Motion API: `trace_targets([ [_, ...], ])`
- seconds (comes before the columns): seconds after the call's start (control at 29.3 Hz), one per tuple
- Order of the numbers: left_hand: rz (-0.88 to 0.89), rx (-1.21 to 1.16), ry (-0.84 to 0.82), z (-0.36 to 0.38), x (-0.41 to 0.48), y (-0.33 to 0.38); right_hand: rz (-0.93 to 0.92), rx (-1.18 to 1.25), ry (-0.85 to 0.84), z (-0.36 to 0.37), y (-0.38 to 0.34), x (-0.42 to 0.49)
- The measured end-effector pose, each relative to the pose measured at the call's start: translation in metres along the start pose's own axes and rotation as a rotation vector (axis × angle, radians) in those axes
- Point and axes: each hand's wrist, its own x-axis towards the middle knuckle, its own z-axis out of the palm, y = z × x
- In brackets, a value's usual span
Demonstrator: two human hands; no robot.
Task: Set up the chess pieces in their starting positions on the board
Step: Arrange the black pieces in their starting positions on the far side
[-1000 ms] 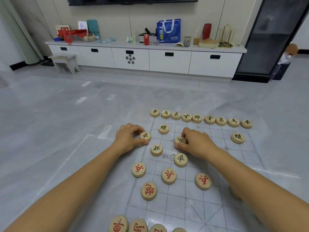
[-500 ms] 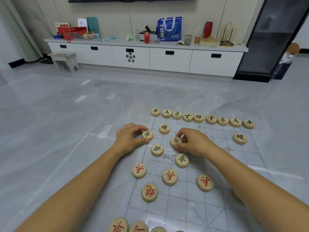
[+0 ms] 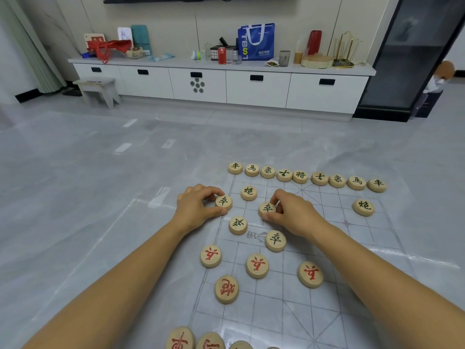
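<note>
Board point(image 3: 327, 248) on floor point(image 3: 100, 197). Black back rank point(image 3: 300, 176) complete along board's far edge, both cannons point(image 3: 248, 192) placed. Left hand point(image 3: 193, 207) pinches black soldier point(image 3: 223, 201) at board's left edge; right hand point(image 3: 294, 212) pinches another soldier point(image 3: 267, 208) mid-board. Two loose soldiers point(image 3: 238, 225), red pieces point(image 3: 257, 265) unsorted, board's near half.

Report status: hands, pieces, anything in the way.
Left hand grips a round wooden black-character piece at the clear grid board's left edge. Right hand pinches a second black-character piece. Two loose black pieces nearby, none blocking.
</note>
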Motion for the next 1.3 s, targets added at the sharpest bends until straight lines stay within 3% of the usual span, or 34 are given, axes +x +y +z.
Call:
trace_targets([
  [0.99, -0.007, -0.020, -0.006, -0.002, -0.001, 0.000, 0.003, -0.074, 0.016, 0.003, -0.001, 0.001],
  [1.09, -0.004, -0.033, -0.008, -0.003, -0.002, 0.000, 0.024, 0.028, -0.042, -0.002, 0.002, -0.001],
  [1.3, -0.027, -0.194, 0.002, -0.005, -0.005, 0.000, 0.020, 0.042, 0.086, -0.033, 0.034, -0.022],
])
